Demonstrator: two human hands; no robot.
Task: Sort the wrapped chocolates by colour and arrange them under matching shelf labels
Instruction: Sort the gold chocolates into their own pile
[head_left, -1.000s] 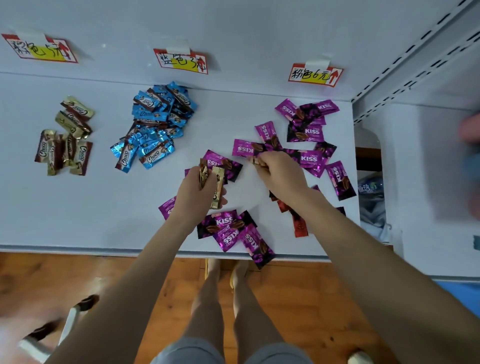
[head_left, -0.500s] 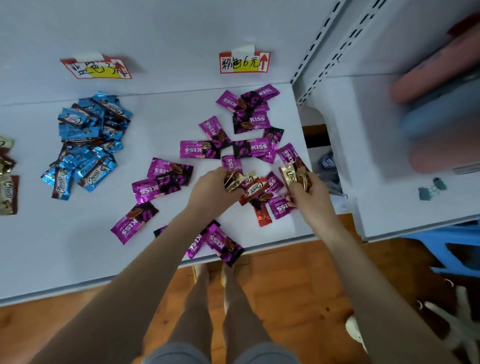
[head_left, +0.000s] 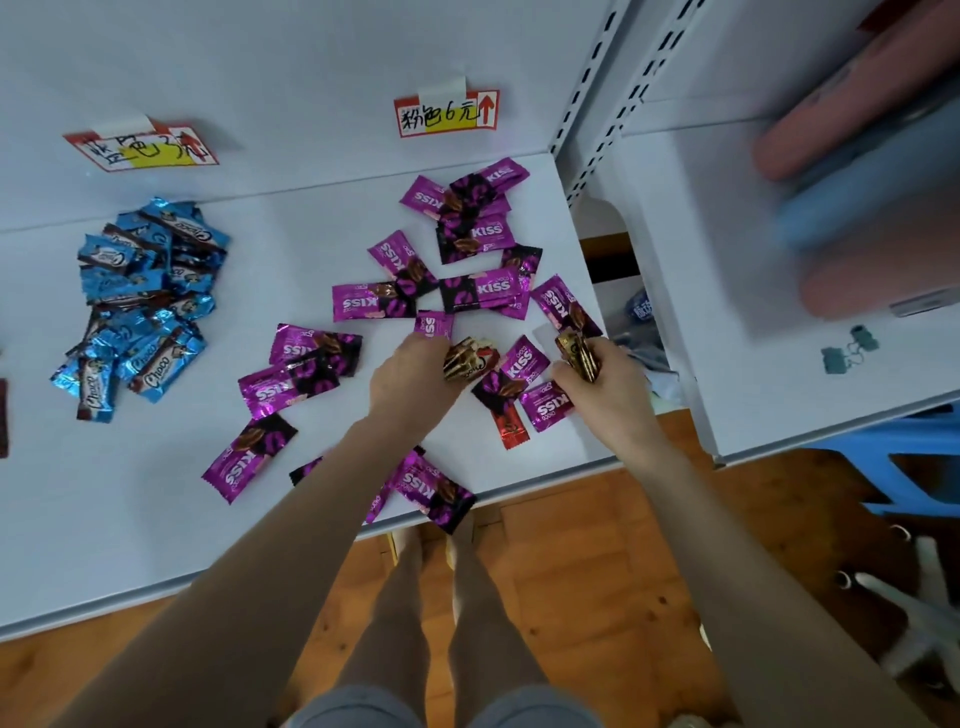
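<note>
head view: the sorting step was judged to be in hand, with stray gold pieces being picked out from among the pink ones. the left hand (head_left: 415, 374) was curled round a small bunch of gold-wrapped chocolates (head_left: 461, 358), held low over the shelf (head_left: 130, 493). the right hand (head_left: 608, 395) was closed on a second gold bunch (head_left: 576, 353) near the shelf's right edge. between the two hands a red-wrapped piece (head_left: 511, 426) was left lying among the pink chocolates (head_left: 483, 291), which were scattered loosely from below the pink label (head_left: 447, 111) down to the front edge. the blue chocolates (head_left: 145, 291) were heaped under the blue label (head_left: 145, 148), well apart from the pink spread. no gold label was in view, so the next move was judged to call for the held gold pieces to be carried leftward past the blue heap. the red piece would then need a place, and the pink ones would need to be gathered closer under their label.

the shelf was a pale, plain board with a pale back panel to which the labels were taped. a slotted upright (head_left: 592, 104) divided it from a neighbouring bay (head_left: 779, 415), where blurred pink and blue items (head_left: 857, 130) and some binder clips (head_left: 852, 348) were seen. below, a wooden floor (head_left: 597, 571) and a blue stool (head_left: 914, 467) were visible.
</note>
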